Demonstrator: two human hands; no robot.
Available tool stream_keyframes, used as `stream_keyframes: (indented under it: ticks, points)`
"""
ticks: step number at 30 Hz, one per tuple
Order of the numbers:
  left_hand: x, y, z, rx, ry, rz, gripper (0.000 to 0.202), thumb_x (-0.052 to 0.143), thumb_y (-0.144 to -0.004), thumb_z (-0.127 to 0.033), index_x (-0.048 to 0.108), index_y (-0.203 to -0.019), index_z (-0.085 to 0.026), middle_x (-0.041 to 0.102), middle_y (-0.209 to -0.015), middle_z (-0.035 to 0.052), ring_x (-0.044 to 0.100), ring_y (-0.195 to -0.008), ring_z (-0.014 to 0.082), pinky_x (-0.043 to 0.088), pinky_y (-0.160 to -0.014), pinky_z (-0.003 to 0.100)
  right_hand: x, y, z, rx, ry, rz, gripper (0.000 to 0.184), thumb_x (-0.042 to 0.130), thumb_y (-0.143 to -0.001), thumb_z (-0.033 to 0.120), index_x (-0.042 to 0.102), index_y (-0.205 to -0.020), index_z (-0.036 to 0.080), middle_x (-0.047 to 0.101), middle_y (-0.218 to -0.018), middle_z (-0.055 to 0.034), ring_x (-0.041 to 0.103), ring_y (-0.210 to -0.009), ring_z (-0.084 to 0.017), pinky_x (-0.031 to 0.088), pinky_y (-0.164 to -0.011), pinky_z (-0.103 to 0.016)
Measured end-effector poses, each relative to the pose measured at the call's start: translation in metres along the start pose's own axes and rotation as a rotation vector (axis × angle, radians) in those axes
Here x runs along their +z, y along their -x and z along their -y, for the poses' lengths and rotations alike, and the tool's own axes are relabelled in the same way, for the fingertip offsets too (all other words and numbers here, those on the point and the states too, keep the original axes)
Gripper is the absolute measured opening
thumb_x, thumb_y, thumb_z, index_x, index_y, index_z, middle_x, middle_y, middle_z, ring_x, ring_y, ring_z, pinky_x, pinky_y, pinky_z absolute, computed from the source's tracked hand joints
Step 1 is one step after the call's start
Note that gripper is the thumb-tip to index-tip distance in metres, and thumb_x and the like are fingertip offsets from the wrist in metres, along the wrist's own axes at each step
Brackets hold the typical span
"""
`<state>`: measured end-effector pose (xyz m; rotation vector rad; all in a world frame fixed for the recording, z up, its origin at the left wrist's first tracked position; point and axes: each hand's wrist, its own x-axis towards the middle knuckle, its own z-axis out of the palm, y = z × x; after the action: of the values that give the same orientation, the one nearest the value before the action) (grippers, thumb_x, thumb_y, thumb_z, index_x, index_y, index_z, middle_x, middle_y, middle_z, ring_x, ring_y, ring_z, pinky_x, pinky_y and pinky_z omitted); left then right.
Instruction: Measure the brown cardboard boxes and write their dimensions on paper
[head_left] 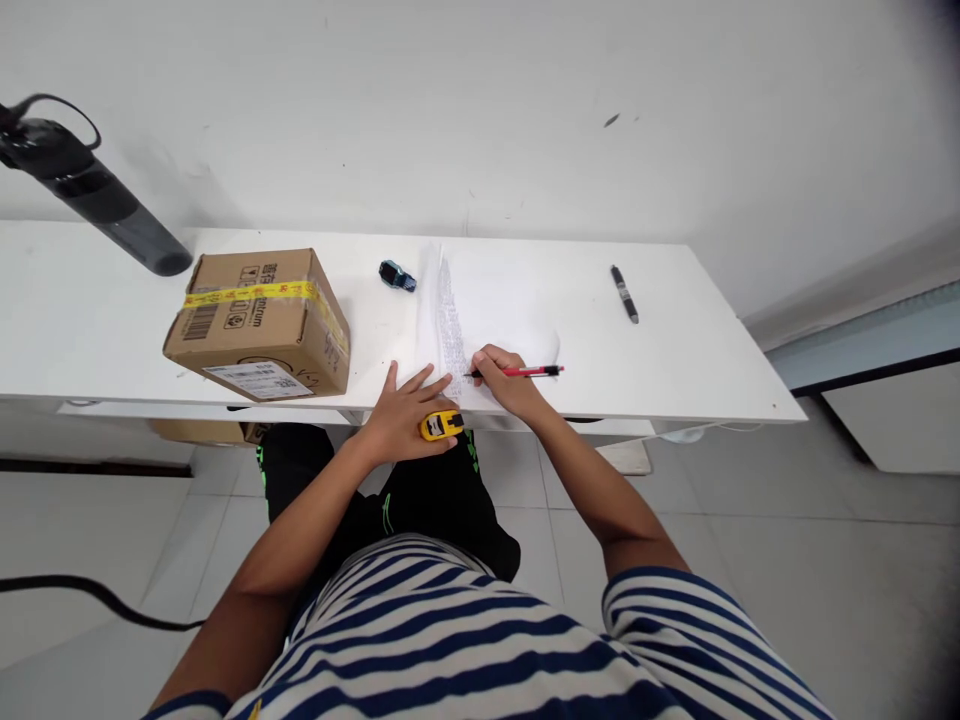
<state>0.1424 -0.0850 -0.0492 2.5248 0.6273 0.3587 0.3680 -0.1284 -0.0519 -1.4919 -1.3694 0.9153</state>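
Observation:
My left hand (401, 420) lies over the near edge of the table, its fingers spread on a sheet of paper (495, 290). In the crook between its thumb and index finger sits a small yellow and black thing that looks like a tape measure (442, 425). My right hand (504, 378) grips a red pen (532, 371), tip down on the paper. Several lines of handwriting run along the paper's left part, close to my left fingertips. The left edge of the paper is folded or layered.
A taped cardboard box (259, 310) stands left of the paper. Behind it a dark bottle (112, 205) stands by the wall. A wristwatch (397, 276) lies behind my left hand, and a black pen (624, 294) lies on the right part of the white table (690, 350).

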Motion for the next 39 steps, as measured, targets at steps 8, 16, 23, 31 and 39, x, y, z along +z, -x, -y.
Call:
stream_keyframes:
  ticks: [8,16,23,31,39]
  points:
    - [0.0014,0.0003,-0.0001,0.000,0.032,-0.023,0.044,0.076,-0.076,-0.050,0.074,-0.116,-0.033,0.057,-0.151,0.0063,0.036,-0.151,0.0408,-0.012,-0.121,0.072,0.0039,-0.0017,0.0028,-0.004,0.211,-0.058,0.044,0.053,-0.091,0.052,0.050,-0.059,0.023,0.053,-0.058,0.0005,0.048,-0.059,-0.016,0.036,-0.057,-0.031]
    - [0.0038,0.0005,0.0008,0.003,0.065,-0.051,0.042,0.078,-0.074,-0.048,0.075,-0.114,-0.033,0.057,-0.151,0.0058,0.038,-0.150,0.0419,-0.011,-0.121,0.072,0.0030,-0.0006,0.0007,-0.013,0.205,-0.011,0.041,0.053,-0.091,0.049,0.052,-0.059,0.022,0.059,-0.061,-0.0009,0.053,-0.062,-0.017,0.041,-0.060,-0.032]
    - [0.0044,0.0013,0.0019,0.011,0.022,-0.027,0.043,0.073,-0.078,-0.052,0.073,-0.116,-0.033,0.055,-0.153,0.0060,0.036,-0.151,0.0408,-0.011,-0.122,0.071,0.0035,0.0019,0.0009,-0.009,0.200,-0.033,0.043,0.055,-0.090,0.054,0.053,-0.060,0.023,0.058,-0.060,-0.0010,0.055,-0.064,-0.018,0.042,-0.060,-0.033]
    - [0.0060,0.0013,0.0020,0.013,0.015,-0.041,0.043,0.074,-0.078,-0.051,0.073,-0.116,-0.032,0.056,-0.152,0.0062,0.037,-0.150,0.0410,-0.009,-0.122,0.071,0.0052,0.0022,-0.0033,-0.021,0.231,-0.125,0.043,0.054,-0.091,0.049,0.048,-0.057,0.023,0.053,-0.057,0.0006,0.050,-0.061,-0.016,0.039,-0.059,-0.032]
    - [0.0029,0.0034,-0.0009,0.003,-0.094,0.002,0.045,0.067,-0.083,-0.054,0.070,-0.122,-0.032,0.052,-0.155,0.0028,0.035,-0.153,0.0364,-0.006,-0.124,0.069,0.0047,0.0035,-0.0048,-0.062,0.232,-0.134,0.046,0.054,-0.092,0.053,0.050,-0.057,0.022,0.052,-0.055,0.0008,0.049,-0.059,-0.016,0.038,-0.057,-0.031]
